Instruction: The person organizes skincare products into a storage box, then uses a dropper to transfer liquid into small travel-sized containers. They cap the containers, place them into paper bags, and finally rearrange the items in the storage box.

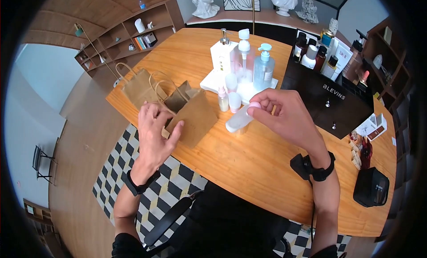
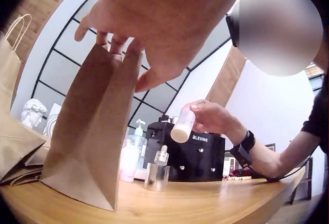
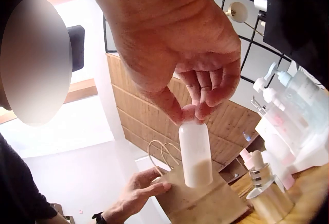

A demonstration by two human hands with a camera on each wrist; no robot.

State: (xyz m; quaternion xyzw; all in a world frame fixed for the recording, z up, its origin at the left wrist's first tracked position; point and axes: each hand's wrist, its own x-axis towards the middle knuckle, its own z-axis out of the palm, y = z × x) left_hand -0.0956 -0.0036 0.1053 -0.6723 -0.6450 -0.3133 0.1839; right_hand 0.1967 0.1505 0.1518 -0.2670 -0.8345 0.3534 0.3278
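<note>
My right hand (image 1: pixel 284 118) pinches the pink cap of a small translucent bottle (image 1: pixel 239 120) between thumb and fingertips. The bottle hangs over the table with pale liquid in its lower part (image 3: pixel 199 171). On the left, my left hand (image 1: pixel 155 133) grips the top of a brown paper bag (image 1: pixel 195 118), fingers over its rim and thumb on the side nearer me. The bag stands upright with its mouth open; its inside is mostly hidden. Between the bag and the held bottle stands a small dropper bottle (image 1: pixel 223 99) with a pink top.
A second paper bag (image 1: pixel 138 86) stands behind the first. Pump bottles (image 1: pixel 264 66) and a white dispenser (image 1: pixel 223 55) share a white tray (image 1: pixel 209 83) at the back. The black cosmetics box (image 1: pixel 320 95) is at right, a black pouch (image 1: pixel 371 187) nearer the right edge.
</note>
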